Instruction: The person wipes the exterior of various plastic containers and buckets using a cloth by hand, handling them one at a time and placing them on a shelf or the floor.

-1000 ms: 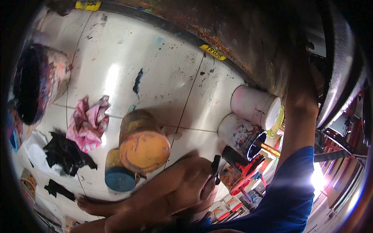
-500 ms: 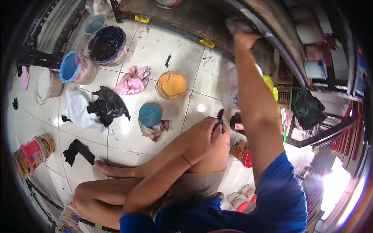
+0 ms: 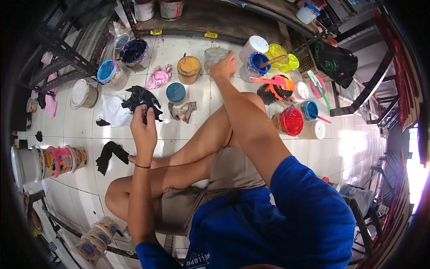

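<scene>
Right hand [image 3: 222,67] lower, container [image 3: 215,54] half-hidden

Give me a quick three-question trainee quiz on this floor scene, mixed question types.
1. True or false: the right hand rests on a greyish tub on the tiled floor.
2. Which lies nearest the left hand? A) the black rag B) the red-lidded tub C) the pink rag
3. Fill in: the open pot left of the right hand holds ____ coloured paint.

Key: 1 true; 2 A; 3 orange-yellow. The left hand seems to pinch a small dark object, too small to identify.
</scene>
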`<state>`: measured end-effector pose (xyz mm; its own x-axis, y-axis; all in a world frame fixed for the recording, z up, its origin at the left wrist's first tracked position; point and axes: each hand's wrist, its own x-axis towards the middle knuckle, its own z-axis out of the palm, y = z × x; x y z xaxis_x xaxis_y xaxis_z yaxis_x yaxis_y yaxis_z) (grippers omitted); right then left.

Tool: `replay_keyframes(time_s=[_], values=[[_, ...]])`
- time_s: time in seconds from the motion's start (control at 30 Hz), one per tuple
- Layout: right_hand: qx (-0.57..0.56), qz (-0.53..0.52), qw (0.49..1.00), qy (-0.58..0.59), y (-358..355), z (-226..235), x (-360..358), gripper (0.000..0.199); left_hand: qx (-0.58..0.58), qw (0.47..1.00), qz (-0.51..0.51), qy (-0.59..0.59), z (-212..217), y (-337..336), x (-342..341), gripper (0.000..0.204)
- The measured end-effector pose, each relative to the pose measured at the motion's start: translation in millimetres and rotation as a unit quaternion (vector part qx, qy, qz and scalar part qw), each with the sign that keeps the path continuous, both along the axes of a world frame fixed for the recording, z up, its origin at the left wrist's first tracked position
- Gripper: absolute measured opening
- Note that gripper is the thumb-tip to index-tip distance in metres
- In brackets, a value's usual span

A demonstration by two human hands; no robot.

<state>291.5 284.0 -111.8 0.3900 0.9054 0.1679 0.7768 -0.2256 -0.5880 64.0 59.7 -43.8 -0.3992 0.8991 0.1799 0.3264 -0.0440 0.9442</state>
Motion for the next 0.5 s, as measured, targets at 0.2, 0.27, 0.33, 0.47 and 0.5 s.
replay_keyframes(time_s=[0.2, 0.27, 0.33, 0.47, 0.5], values=[[-0.158, 0.081, 0.962, -0.205, -46, 5, -22, 0.07, -0.004, 0.989, -0.115, 0.094, 54, -12, 26, 0.019], [-0.085, 0.151, 0.898, -0.404, -59, 13, -28, 0.066, 0.022, 0.983, -0.153, 0.103, 74, -15, 45, 0.018], [-0.032, 0.231, 0.829, -0.508, -59, 23, -22, 0.058, 0.035, 0.971, -0.235, 0.014, 124, -20, 86, 0.014], [0.029, 0.311, 0.747, -0.587, -68, 46, -46, 0.059, 0.16, 0.925, -0.338, 0.069, 170, -28, 146, 0.012], [0.035, 0.308, 0.749, -0.585, -62, 46, -51, 0.058, 0.176, 0.918, -0.335, 0.119, 161, -28, 158, 0.012]])
